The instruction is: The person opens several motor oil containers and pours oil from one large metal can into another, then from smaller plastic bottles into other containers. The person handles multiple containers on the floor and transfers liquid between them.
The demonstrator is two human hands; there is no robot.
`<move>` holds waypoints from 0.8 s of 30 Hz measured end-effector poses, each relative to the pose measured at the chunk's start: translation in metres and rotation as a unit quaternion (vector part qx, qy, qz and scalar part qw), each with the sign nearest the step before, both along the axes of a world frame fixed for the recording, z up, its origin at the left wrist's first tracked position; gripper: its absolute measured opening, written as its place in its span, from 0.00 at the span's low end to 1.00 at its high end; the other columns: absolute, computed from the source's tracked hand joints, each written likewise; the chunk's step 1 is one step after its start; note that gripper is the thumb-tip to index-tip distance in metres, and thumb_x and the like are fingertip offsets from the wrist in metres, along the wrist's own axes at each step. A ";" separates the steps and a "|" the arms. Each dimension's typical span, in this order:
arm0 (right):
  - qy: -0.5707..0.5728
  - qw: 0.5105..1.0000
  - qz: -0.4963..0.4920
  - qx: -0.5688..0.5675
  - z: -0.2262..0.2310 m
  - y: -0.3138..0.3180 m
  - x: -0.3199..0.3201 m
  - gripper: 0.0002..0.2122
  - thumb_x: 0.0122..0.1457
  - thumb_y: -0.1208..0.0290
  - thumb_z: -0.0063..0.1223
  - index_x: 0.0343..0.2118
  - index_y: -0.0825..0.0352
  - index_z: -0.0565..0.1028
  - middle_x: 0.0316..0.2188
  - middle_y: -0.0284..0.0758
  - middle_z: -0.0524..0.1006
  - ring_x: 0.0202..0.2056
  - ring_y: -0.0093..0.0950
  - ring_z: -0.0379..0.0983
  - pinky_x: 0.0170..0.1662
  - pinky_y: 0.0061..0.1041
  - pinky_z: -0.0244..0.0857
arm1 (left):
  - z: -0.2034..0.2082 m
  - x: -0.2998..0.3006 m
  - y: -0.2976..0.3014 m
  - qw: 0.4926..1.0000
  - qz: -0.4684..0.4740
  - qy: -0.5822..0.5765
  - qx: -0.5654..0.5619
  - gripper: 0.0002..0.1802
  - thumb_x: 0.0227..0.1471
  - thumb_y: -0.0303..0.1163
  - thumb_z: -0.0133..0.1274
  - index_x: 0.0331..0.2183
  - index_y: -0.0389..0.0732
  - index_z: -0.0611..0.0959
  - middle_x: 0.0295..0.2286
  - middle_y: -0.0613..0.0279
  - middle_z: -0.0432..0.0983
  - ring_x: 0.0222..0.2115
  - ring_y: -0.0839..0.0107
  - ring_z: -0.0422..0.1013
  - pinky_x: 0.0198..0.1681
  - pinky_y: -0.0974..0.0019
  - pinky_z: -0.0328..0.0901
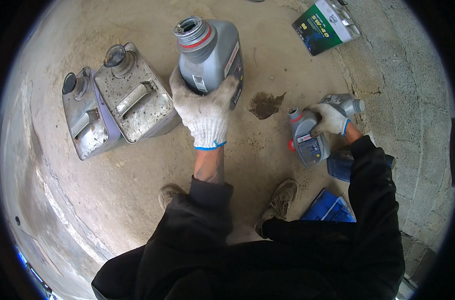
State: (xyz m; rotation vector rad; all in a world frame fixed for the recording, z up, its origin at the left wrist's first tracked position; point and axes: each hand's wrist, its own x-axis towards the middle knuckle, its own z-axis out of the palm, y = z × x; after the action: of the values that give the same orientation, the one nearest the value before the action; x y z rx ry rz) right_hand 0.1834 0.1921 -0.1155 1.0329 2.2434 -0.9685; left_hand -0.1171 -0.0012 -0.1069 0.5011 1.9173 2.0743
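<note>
My left hand (205, 102), in a white knit glove with a blue cuff, is wrapped round a large grey plastic oil bottle (210, 52). The bottle's threaded neck has no cap and a red ring circles it. Out to the right, my gloved right hand (328, 120) is closed on a smaller grey oil bottle (310, 145), also uncapped with a red ring at the neck. Beyond that hand lies another grey bottle (343, 104) with a grey cap. A red cap (291, 145) shows beside the smaller bottle; what it belongs to is hidden.
Two worn metal cans (135, 95) (90, 125) with top handles and spouts stand at left. At the far right is a green-and-white can (325, 27) by the concrete block wall (412, 125). A dark stain (266, 105) marks the floor. Dark blue container (340, 166) and blue tray (327, 206) lie lower right.
</note>
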 end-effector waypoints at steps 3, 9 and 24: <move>0.052 0.998 0.012 0.026 0.007 -0.001 0.004 0.36 0.33 0.68 0.75 0.51 0.71 0.77 0.42 0.45 0.83 0.45 0.35 0.80 0.50 0.31 0.72 | -0.001 0.000 -0.001 1.000 -0.008 0.002 -0.009 0.47 0.33 0.29 0.72 0.55 0.24 0.71 0.46 0.45 0.77 0.46 0.60 0.75 0.53 0.60 0.70; 0.079 0.996 -0.040 0.005 0.031 0.001 0.000 0.41 0.27 0.75 0.73 0.54 0.73 0.75 0.47 0.45 0.79 0.49 0.37 0.76 0.56 0.32 0.69 | -0.010 0.000 -0.002 0.999 -0.006 0.028 -0.013 0.46 0.35 0.25 0.73 0.56 0.24 0.70 0.47 0.47 0.76 0.46 0.61 0.74 0.52 0.62 0.70; 0.293 0.923 0.129 0.213 0.087 -0.035 -0.059 0.36 0.32 0.71 0.74 0.53 0.65 0.75 0.49 0.44 0.79 0.49 0.44 0.78 0.54 0.37 0.72 | -0.016 0.005 -0.005 0.999 -0.037 -0.039 -0.004 0.48 0.30 0.25 0.67 0.57 0.25 0.68 0.49 0.46 0.74 0.49 0.60 0.73 0.56 0.60 0.66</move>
State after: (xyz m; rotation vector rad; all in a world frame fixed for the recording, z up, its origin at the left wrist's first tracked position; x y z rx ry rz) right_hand 0.1240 0.1567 -0.0283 0.6195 3.0958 -0.7514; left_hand -0.1118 -0.0059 -0.1230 0.4730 1.8355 2.0084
